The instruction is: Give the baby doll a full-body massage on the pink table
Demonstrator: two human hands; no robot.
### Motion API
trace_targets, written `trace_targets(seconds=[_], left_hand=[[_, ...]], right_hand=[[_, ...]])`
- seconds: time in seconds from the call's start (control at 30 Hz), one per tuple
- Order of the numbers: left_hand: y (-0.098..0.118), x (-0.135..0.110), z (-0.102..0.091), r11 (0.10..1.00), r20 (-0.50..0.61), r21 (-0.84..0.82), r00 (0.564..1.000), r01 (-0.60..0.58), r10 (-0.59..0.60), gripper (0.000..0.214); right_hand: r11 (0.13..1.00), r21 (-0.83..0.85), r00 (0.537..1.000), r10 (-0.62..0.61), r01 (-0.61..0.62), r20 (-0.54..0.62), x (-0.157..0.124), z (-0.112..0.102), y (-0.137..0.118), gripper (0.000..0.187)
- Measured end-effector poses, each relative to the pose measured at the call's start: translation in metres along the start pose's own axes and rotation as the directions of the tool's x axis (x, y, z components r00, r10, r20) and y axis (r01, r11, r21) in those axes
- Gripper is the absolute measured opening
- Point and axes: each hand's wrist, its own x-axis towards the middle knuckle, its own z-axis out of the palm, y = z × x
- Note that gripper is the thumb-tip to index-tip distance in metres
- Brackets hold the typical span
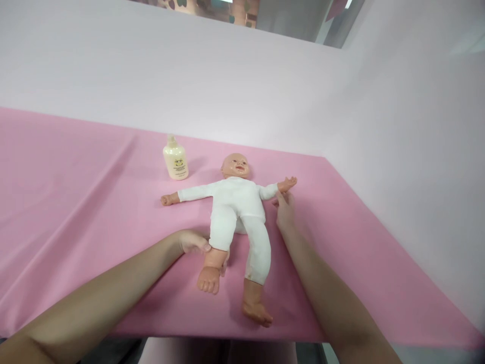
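- White wall [235,86] rises behind and along the right.
- Pink cloth [94,167] spreads below, creased at left.
- Doll [239,194] lies face-up on it, between the forearms.
- Cream-coloured bottle [176,163] stands upright near its head.
- Left hand [193,241] wraps its lower leg, which hides some fingers.
- Right hand [285,210] touches its wrist; grip unclear.

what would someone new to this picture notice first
Probably the doll, face up with arms spread, near the middle of the pink cloth. Next, the two hands: the left hand around its lower leg at picture left, the right hand by its wrist at picture right. The pale yellow bottle stands upright, beyond the doll's left-side arm.
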Motion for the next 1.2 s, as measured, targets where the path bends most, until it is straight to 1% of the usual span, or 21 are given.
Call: trace_targets(seconds=[0.13,0.3,0.37,0.43,0.5,0.57,0.63,0.8,1.0,1.2], left_hand=[[0.001,0.0,0.0,1.0,0.011,-0.002,1.0,0.01,-0.01,0.056],[0.001,0.0,-0.002,1.0,0.039,0.008,0.999,0.01,-0.01,0.059],[0.001,0.0,-0.002,1.0,0.045,0.013,0.999,0.012,-0.013,0.061],[0.002,0.0,-0.002,1.0,0.047,0.011,0.999,0.017,-0.017,0.063],[0.002,0.0,-0.002,1.0,0.05,0.012,0.999,0.022,-0.023,0.063],[0.002,0.0,-0.002,1.0,0.05,0.017,0.999,0.02,-0.021,0.063],[0.002,0.0,-0.001,1.0,0.038,0.02,0.999,0.018,-0.018,0.063],[-0.002,-0.001,-0.002,1.0,-0.003,0.015,1.0,0.021,-0.021,0.064],[-0.008,-0.002,-0.005,1.0,0.024,0.004,0.999,0.029,-0.029,0.066],[0.0,-0.001,-0.001,1.0,0.058,-0.021,0.998,0.016,-0.015,0.062]], right_hand=[[0.991,-0.057,0.99,-0.112,0.117,0.087,-0.004,0.003,-0.004,0.042],[0.981,-0.128,0.971,-0.117,0.145,0.208,-0.009,0.007,-0.004,0.053],[0.965,-0.184,0.957,-0.135,0.186,0.257,-0.011,0.008,-0.002,0.053],[0.936,-0.241,0.935,-0.179,0.258,0.306,-0.012,0.008,0.0,0.051],[0.902,-0.281,0.914,-0.227,0.327,0.335,-0.013,0.007,0.001,0.048],[0.886,-0.298,0.905,-0.245,0.355,0.349,-0.013,0.007,0.001,0.047],[0.897,-0.291,0.913,-0.23,0.333,0.337,-0.013,0.008,0.0,0.048],[0.962,-0.192,0.956,-0.145,0.197,0.253,-0.016,0.009,-0.007,0.048],[0.984,-0.138,0.968,-0.08,0.115,0.237,-0.014,0.01,-0.007,0.049],[0.992,-0.091,0.975,-0.072,0.093,0.212,-0.007,0.01,-0.004,0.052]])
